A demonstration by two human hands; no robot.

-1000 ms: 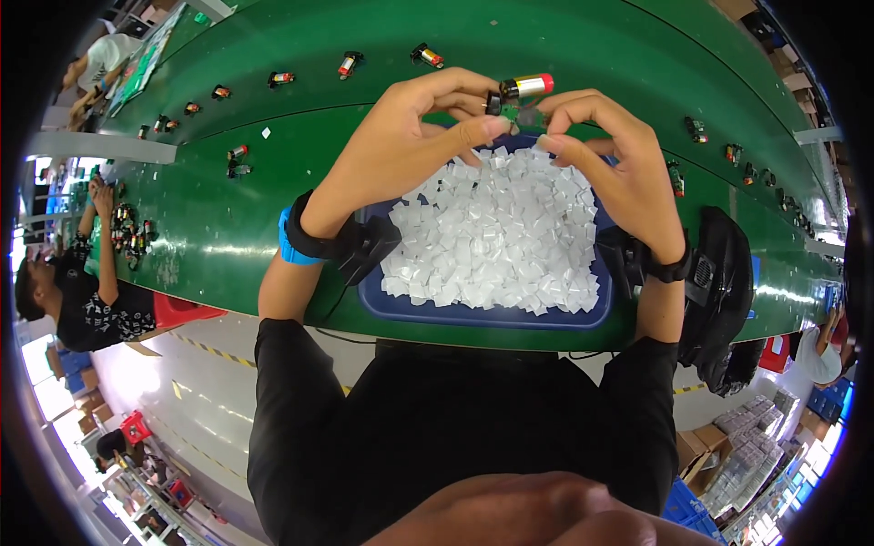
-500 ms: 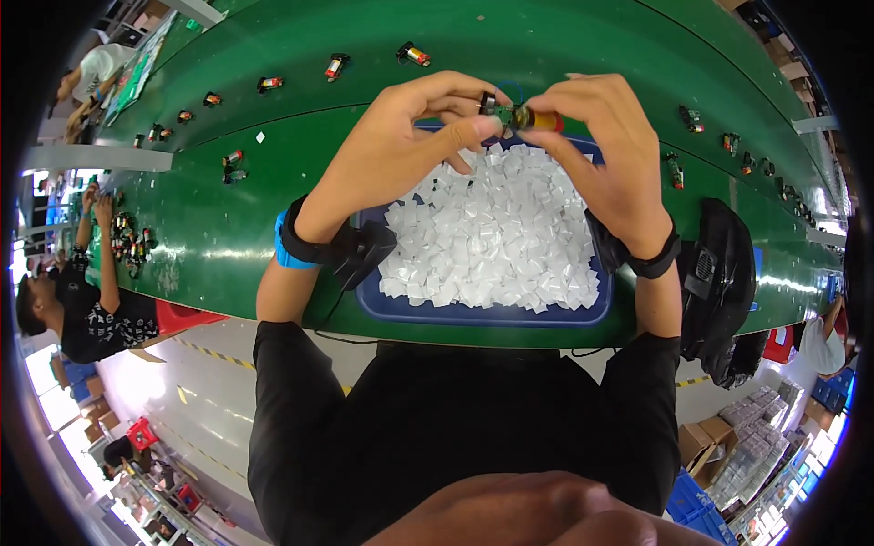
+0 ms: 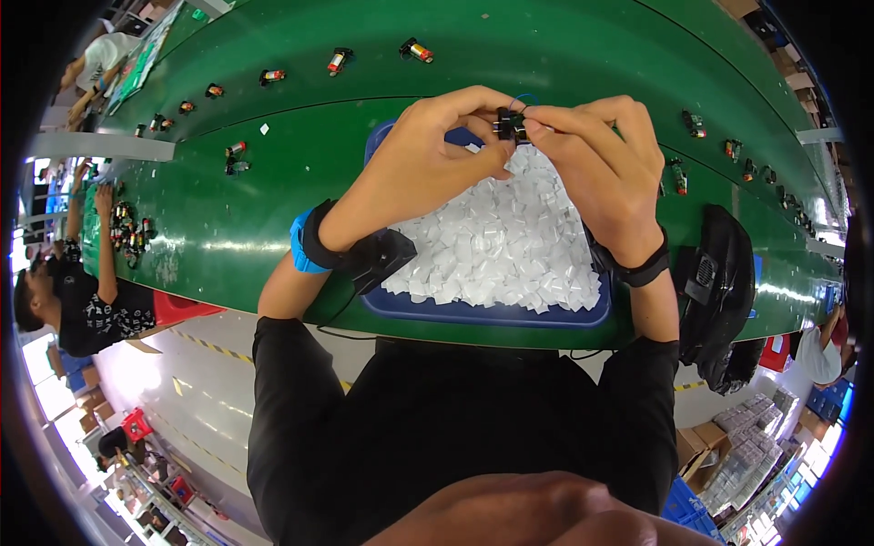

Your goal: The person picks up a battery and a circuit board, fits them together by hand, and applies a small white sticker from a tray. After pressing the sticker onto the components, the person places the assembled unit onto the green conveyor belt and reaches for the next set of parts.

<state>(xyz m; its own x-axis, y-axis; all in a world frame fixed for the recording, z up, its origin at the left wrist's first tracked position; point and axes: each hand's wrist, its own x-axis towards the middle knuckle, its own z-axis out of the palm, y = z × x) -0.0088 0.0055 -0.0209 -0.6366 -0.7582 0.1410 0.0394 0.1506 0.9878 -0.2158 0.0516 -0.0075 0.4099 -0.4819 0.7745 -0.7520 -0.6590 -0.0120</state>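
Between my two hands, above the far edge of a blue tray (image 3: 492, 315), is a small wired electronic assembly (image 3: 511, 125) with a black body and a thin blue wire. My left hand (image 3: 437, 146) pinches its left side between thumb and fingers. From the right, my right hand (image 3: 596, 150) grips its other side, thumb and forefinger close to the wire. My fingers cover much of the part. Below my hands, a heap of small white squares (image 3: 496, 241) fills the tray.
Similar assemblies with red-and-gold cylinders (image 3: 340, 61) lie in a row along the green table (image 3: 300, 173), with more at right. A black bag (image 3: 715, 282) lies right of the tray. At far left a co-worker (image 3: 91, 300) handles a cluster of assemblies (image 3: 132, 232).
The assembly has turned, so its yellow-and-red cylinder no longer shows and its black part faces up. Both hands have shifted slightly toward me, and my right fingers have closed in nearer the left hand.
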